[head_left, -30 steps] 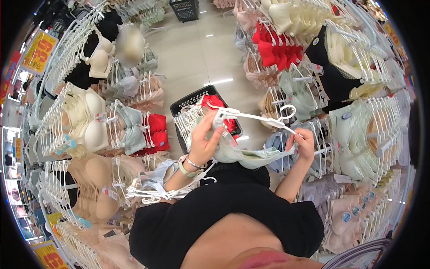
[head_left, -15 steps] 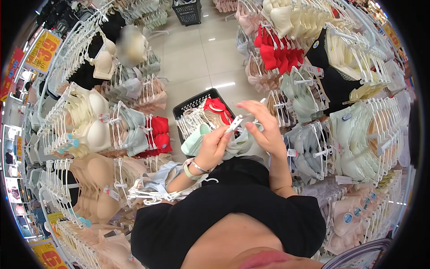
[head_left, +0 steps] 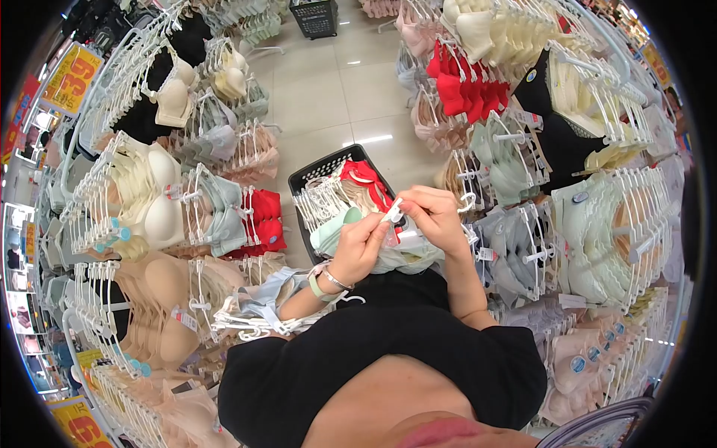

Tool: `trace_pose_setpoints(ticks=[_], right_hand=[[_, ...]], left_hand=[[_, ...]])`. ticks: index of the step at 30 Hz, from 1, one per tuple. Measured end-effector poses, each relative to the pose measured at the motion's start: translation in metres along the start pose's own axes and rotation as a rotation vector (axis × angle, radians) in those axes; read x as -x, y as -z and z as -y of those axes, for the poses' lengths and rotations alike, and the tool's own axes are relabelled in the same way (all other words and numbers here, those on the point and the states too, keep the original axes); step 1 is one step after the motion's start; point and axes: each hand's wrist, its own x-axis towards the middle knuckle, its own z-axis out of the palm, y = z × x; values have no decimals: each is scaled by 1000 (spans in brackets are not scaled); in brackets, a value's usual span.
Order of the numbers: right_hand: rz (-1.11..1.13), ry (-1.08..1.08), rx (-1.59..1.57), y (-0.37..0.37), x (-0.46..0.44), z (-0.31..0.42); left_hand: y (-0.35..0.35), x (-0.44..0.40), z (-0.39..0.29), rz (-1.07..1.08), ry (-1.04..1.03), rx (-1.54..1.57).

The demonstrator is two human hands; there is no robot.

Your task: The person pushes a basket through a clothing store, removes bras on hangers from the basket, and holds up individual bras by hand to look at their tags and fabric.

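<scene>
Over the basket, my left hand (head_left: 354, 251) pinches the clip end of a white plastic hanger (head_left: 393, 212). My right hand (head_left: 433, 217) is closed on the same hanger from the other side, and a white hook sticks out past its fingers. A pale green bra (head_left: 409, 258) hangs below both hands, close to my black top. How its strap sits in the clip is hidden by the fingers. On my left forearm hang several white hangers (head_left: 258, 325) with a pale blue-grey bra (head_left: 270, 293).
A black basket (head_left: 300, 181) on the floor holds red and beige bras and many white hangers. Racks of bras stand on both sides, with red bras (head_left: 464, 88) at the right. Another black basket (head_left: 314, 18) stands farther up the tiled aisle (head_left: 314, 97).
My right hand has come down and inward, from spread fingers to a grip on the hanger beside my left hand. The left hand has barely moved.
</scene>
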Motion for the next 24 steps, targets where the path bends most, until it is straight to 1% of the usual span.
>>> trace_pose_setpoints(ticks=[3, 5, 8, 10, 12, 14, 16, 18, 19, 21, 24], right_hand=[[-28, -58, 48, -2, 1, 5], [-36, -60, 46, -3, 2, 3], [-57, -78, 53, -5, 4, -1], [-68, -92, 61, -5, 5, -3], [-54, -171, 40, -5, 5, -4], [-75, -165, 33, -8, 3, -1], [-96, -159, 27, -10, 3, -2], [-102, -204, 5, -14, 6, -8], [-102, -203, 4, -12, 6, -8], [-51, -343, -56, -8, 7, -8], [-74, -374, -115, -7, 11, -7]], left_hand=[[-2, -1, 1, -5, 46, -10], [-5, 0, 4, -35, 103, 20], [-8, -2, 4, -23, 138, 2], [-10, -3, 4, -16, 122, -29], [-10, -4, 3, -8, 105, -61], [-9, -5, 0, 2, 162, -45], [-8, -4, 7, 14, 143, -57], [-7, -3, 8, 27, 124, -69], [-8, -3, 8, 42, 138, -17], [-8, -3, 6, 59, 152, 34], [-7, -2, 6, 57, 209, 65]])
